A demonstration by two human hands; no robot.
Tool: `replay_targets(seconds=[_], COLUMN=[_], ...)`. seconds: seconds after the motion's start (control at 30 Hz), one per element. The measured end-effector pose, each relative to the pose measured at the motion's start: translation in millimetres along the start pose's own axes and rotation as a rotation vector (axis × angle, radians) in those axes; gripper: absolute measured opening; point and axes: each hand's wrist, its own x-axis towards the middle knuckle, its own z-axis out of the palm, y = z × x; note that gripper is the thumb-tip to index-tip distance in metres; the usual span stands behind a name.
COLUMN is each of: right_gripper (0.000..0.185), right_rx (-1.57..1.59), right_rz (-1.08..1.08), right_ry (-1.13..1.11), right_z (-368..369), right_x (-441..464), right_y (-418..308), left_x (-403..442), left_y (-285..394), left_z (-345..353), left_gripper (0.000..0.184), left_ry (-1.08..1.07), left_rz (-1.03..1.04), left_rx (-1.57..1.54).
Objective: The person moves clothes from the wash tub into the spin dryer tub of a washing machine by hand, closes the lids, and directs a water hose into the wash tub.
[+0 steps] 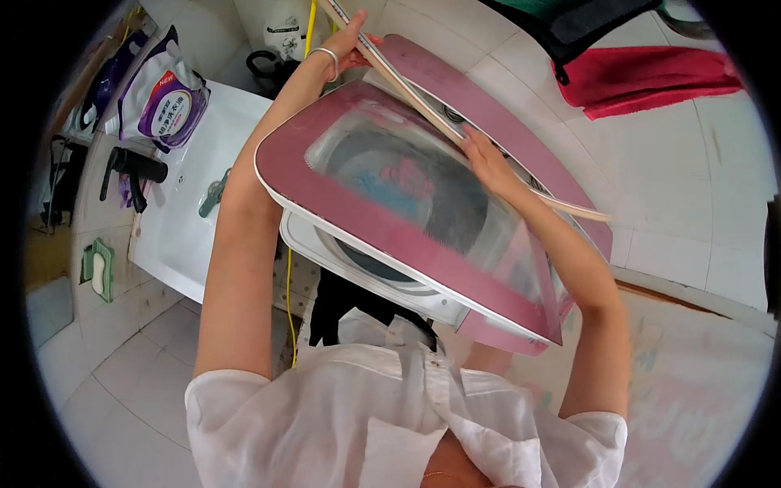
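A long pale beige hose [407, 93] runs diagonally across the back of a pink top-loading washing machine [533, 118]. My left hand [351, 47], with a bracelet at the wrist, closes round the hose near its upper left end in view. Farther right, my right hand [486, 161] is closed at the hose, its fingertips against it; some fingers are hidden. Between my arms is the machine's raised lid [285, 150], pink-framed with a clear window. Blurred blue and pink shapes [390, 191] show through the window. Below the lid, part of the drum opening [370, 260] is visible.
At left is a white sink [175, 232] with a black faucet [138, 167]. A purple-and-white laundry detergent pouch [167, 98] stands by it. Soap sits in a green dish [99, 268]. A red towel [643, 80] hangs at upper right. A yellow cord [290, 301] runs beside the machine.
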Motion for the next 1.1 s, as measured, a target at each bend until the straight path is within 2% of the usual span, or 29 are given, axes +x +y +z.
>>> replay_targets(seconds=[0.07, 0.1, 0.17, 0.3, 0.37, 0.47, 0.7, 0.77, 0.9, 1.0, 1.07, 1.1], right_gripper=[0.046, 0.046, 0.040, 0.040, 0.042, 0.046, 0.043, 0.041, 0.042, 0.041, 0.042, 0.038], right_rx=[0.101, 0.099, -0.175, -0.116, -0.289, -0.204, -0.287, -0.384, -0.386, -0.293, -0.054, -0.113], right_rz=[0.236, 0.231, 0.218, 0.293, 0.228, 0.289, 0.205, 0.099, 0.001, -0.009, 0.006, -0.027], right_ry=[0.030, 0.020, 0.039, 0.117, 0.313, 0.377, 0.237, 0.219, 0.181, 0.232, 0.095, 0.113], right_z=[9.5, 15.0, 26.9, 41.6, 50.7, 51.5, 37.2, 38.9, 42.0, 41.8, 33.2, 35.7], right_x=[20.2, 29.1, 44.6, 71.6, 77.6, 78.0, 89.8, 89.4, 86.6, 73.8, 52.9, 39.9], right_y=[11.0, 15.3, 23.5, 44.4, 49.2, 42.0, 38.5, 45.3, 63.0, 55.4, 32.0, 29.9], left_x=[22.2, 11.9, -7.0, -12.1, -9.4, -12.3, -11.5, -12.2, -20.9, -25.0, -28.7, -30.1], left_y=[-13.8, -9.0, -1.2, -5.0, -8.2, -12.5, -12.1, -12.4, -7.2, -5.1, -5.5, -6.5], left_z=[-22.8, -14.2, -2.5, -2.5, -4.6, -0.9, -2.7, -1.9, -1.5, 1.0, -1.4, 0.7], left_gripper=[0.075, 0.074, 0.070, 0.064, 0.061, 0.061, 0.062, 0.062, 0.066, 0.070, 0.072, 0.075], left_ry=[0.012, 0.015, 0.028, 0.025, 0.007, 0.042, 0.025, 0.003, 0.010, -0.006, 0.011, -0.015], left_rz=[0.008, 0.022, 0.050, 0.076, 0.082, 0.115, 0.099, 0.100, 0.071, 0.035, 0.029, 0.036], left_rx=[0.001, -0.031, -0.080, -0.126, -0.141, -0.156, -0.150, -0.158, -0.167, -0.207, -0.229, -0.223])
